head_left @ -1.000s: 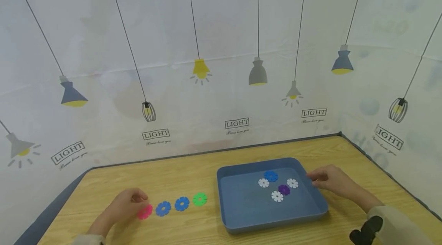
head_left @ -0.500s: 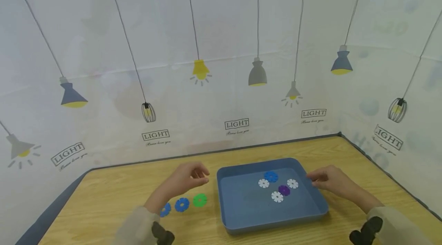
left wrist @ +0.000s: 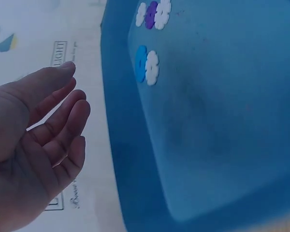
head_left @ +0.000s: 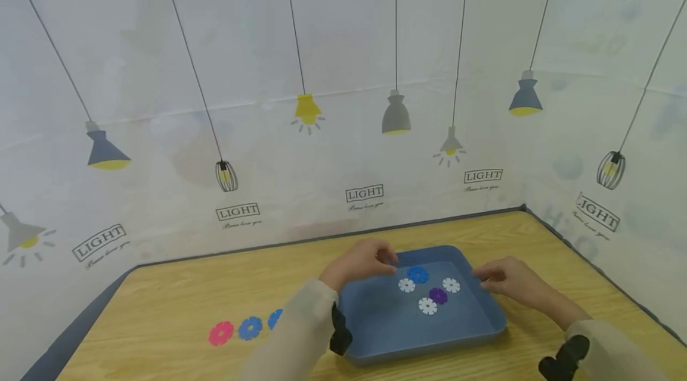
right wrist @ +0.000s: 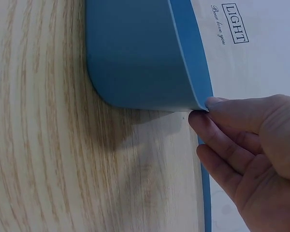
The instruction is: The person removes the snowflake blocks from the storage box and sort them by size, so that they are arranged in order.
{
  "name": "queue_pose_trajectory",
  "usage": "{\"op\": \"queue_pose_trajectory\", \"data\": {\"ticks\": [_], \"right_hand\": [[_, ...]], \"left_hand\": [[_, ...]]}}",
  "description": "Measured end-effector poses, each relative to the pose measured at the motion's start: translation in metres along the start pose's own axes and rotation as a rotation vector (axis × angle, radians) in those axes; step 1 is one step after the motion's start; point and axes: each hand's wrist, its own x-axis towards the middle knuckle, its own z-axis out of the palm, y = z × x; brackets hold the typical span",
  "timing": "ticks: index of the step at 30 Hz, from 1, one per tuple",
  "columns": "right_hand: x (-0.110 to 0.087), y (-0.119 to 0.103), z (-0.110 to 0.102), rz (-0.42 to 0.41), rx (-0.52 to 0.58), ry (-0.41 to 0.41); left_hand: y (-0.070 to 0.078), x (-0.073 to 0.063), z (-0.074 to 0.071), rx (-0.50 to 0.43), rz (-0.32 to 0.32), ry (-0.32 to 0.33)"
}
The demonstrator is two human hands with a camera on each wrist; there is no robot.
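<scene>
My left hand [head_left: 366,260] hangs over the left side of a blue tray [head_left: 376,324], fingers loosely curled and holding nothing. My right hand [head_left: 512,281] pinches the tray's right rim between thumb and fingers, as the right wrist view shows. On the tray floor lie notched plastic snowflake discs: a blue disc [head_left: 417,275], a purple disc [head_left: 438,296] and white discs [head_left: 427,306]. Left of the tray, a pink disc [head_left: 221,333] and a blue disc [head_left: 250,328] lie in a row. Another blue disc [head_left: 275,318] is partly behind my left sleeve.
The wooden table [head_left: 177,291] backs onto a white cloth wall [head_left: 333,154] printed with lamps. Dark edging runs along the table's back. A black strap [head_left: 339,330] sits on my left sleeve, and another black strap [head_left: 565,357] on the right.
My left hand has left the pink disc and moved right across the row to above the tray. Its sleeve now covers the green disc. The right hand stays on the rim.
</scene>
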Motion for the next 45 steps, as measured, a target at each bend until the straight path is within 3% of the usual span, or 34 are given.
{"op": "queue_pose_trajectory", "data": {"ticks": [11,17,22,36,45], "right_hand": [[-0.001,0.001,0.001,-0.012,-0.011,0.028],[-0.002,0.000,0.001,-0.025,-0.019,0.034],[-0.002,0.000,0.000,-0.021,-0.018,0.033],[-0.001,0.001,0.001,-0.009,0.016,0.022],[-0.002,0.000,0.000,0.001,0.023,0.017]], "left_hand": [[0.010,0.040,0.034,0.045,-0.086,0.048],[0.008,0.044,0.049,0.094,-0.204,0.087],[0.004,0.046,0.054,0.147,-0.266,0.092],[0.000,0.059,0.067,0.298,-0.300,0.113],[0.000,0.059,0.069,0.266,-0.291,0.093]]}}
